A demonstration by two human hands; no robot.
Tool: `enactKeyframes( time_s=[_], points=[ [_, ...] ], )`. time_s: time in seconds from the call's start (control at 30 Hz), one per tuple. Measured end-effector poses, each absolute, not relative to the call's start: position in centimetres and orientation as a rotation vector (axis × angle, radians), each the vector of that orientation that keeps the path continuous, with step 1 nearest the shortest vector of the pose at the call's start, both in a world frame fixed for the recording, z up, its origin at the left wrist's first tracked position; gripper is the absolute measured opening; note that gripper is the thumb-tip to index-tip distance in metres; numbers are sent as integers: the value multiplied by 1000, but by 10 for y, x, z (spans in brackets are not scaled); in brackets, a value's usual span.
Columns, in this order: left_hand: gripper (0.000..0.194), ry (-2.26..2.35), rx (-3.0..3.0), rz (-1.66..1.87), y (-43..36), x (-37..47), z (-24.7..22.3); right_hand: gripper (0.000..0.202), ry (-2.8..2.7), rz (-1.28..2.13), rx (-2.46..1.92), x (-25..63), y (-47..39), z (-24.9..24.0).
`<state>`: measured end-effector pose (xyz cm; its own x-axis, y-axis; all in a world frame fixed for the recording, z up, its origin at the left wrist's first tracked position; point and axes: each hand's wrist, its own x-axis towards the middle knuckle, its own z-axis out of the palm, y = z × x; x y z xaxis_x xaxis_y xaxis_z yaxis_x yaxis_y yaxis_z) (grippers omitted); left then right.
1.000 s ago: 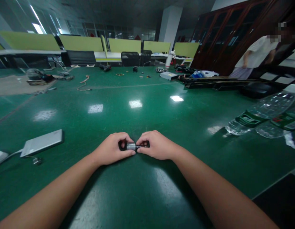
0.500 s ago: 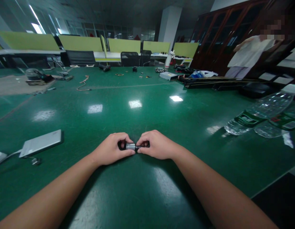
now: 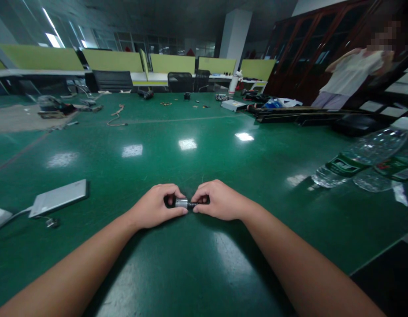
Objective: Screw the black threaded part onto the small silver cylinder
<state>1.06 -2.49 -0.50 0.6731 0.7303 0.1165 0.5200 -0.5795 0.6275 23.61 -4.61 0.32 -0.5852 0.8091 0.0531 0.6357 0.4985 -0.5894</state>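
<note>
Two bare forearms reach in from the near corners, the left hand (image 3: 159,205) and right hand (image 3: 220,200) facing each other, fingers curled in pinches.

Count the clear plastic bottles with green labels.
2: the front bottle on the right of the green table, and the second bottle, partly behind it and cut off by the picture's edge. Another could be hidden behind them.

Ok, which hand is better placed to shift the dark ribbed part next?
Probably the right: the right hand has its fingers at the outer end of the dark ribbed part, while the left hand is occupied holding the silver cylinder.
</note>
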Motion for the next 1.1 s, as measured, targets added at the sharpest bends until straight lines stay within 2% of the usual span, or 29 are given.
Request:
enactKeyframes(
  time_s=[1.1],
  points=[
    [21,992,2325,494,-25,9,-6,13,-2426,759,-1276,247,-44,7]
  ],
)
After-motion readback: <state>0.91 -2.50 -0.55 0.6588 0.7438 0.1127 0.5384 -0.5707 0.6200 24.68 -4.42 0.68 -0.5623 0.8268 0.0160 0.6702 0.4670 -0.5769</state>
